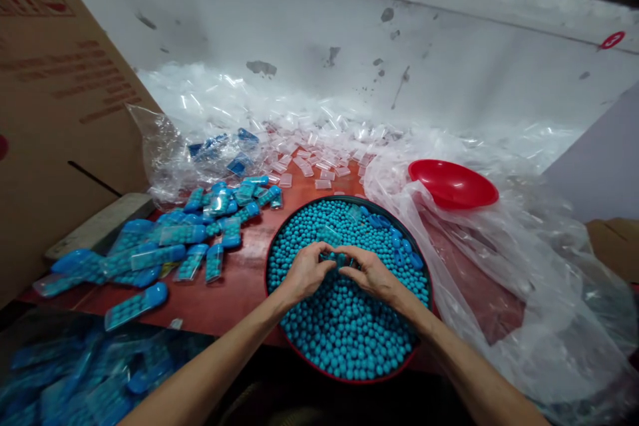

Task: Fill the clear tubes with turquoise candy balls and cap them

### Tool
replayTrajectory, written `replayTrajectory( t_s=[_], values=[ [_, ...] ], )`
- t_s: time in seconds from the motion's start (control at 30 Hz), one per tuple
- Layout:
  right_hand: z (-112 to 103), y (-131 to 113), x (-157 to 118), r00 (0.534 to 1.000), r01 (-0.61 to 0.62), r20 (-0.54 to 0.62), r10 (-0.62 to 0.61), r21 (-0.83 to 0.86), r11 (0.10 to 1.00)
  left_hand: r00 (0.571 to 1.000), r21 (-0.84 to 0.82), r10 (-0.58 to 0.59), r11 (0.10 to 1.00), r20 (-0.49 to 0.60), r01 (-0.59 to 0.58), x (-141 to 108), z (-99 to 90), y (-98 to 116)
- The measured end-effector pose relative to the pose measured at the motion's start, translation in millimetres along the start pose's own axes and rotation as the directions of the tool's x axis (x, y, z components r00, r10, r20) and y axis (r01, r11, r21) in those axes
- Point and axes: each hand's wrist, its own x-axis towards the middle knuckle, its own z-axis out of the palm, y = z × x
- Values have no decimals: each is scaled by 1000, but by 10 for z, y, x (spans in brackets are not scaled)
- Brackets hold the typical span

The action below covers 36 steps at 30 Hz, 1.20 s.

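Note:
A round basin (430, 293) full of small blue-green balls (349, 339) sits at the table's front edge. Over its middle, my left hand (308, 271) and my right hand (368, 271) meet at the fingertips, both closed on a small clear case (340, 259) that shows blue-green inside; its details are partly hidden by my fingers. Just behind my hands another clear case (329, 235) lies on the balls. Several blue caps (399, 243) rest along the basin's right side. To the left, filled cases with blue caps (182, 234) are piled on the red table (254, 246).
Clear empty cases (324, 174) are scattered behind the basin. A red bowl (453, 184) lies on plastic sheeting (539, 319) at the right. A cardboard box (64, 113) stands left, and more filled cases (100, 373) lie below the table's left front edge.

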Motion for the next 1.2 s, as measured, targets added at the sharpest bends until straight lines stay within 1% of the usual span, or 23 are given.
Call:
replayTrajectory(
  t_s=[0.13,0.2,0.3,0.4,0.47,0.53,0.57,0.6,0.63,0.67,0.7,0.73,0.77,0.8,0.83,0.87,0.9,0.93,1.03,1.1,1.2],
  values=[
    [-98,-99,-67,996,-76,58,73,65,995,991,-204,25,979,131,2,-72,-26,103],
    [-130,-127,-98,994,-104,42,101,56,993,986,-308,23,951,163,29,-87,-9,116],
    [-135,-152,-133,991,-132,-12,133,64,989,974,-466,-46,873,220,147,-108,38,104],
    [-91,-148,-157,991,-130,43,126,114,985,935,-596,-102,745,341,299,-141,74,98],
    [-59,-131,-191,989,-147,28,145,144,978,913,-617,-113,704,391,351,-162,76,107],
    [-56,-122,-258,984,-175,-17,177,102,979,913,-614,-133,702,384,361,-180,63,116],
    [-74,-126,-304,984,-180,-14,180,23,983,918,-617,-143,701,370,358,-188,55,118],
    [-110,-136,-354,984,-174,21,177,-96,980,922,-623,-151,697,355,354,-197,48,117],
    [-163,-149,-403,981,-160,69,182,-240,958,924,-628,-160,692,348,356,-207,46,114],
    [-232,-161,-445,974,-154,94,207,-392,907,921,-631,-168,685,350,365,-217,49,108],
    [-313,-166,-475,965,-172,77,251,-536,826,916,-629,-175,679,362,378,-227,57,102],
    [-398,-159,-491,952,-224,12,307,-656,721,908,-622,-178,678,378,392,-236,69,94],
    [-480,-137,-491,929,-299,-79,363,-739,604,902,-612,-179,682,392,401,-244,83,87],
    [-551,-100,-476,896,-374,-168,411,-785,494,899,-602,-178,689,400,404,-249,98,81],
    [-602,-50,-450,862,-428,-232,451,-810,401,899,-593,-178,697,401,403,-252,111,77],
    [-628,6,-417,837,-451,-259,483,-826,338,901,-588,-181,704,394,399,-253,121,74],
    [-628,61,-382,825,-447,-254,505,-840,308,904,-585,-185,709,385,394,-253,126,74],
    [-605,110,-349,827,-432,-237,510,-849,306,908,-581,-190,715,374,389,-254,127,76],
    [-457,166,-297,867,-380,-184,463,-845,376,917,-556,-197,744,347,370,-262,117,91],
    [-360,121,-299,880,-371,-176,440,-834,409,921,-533,-197,767,335,358,-274,114,99],
    [-262,-22,-306,883,-390,-209,421,-825,409,938,-500,-190,806,290,318,-285,135,96]
  ],
)
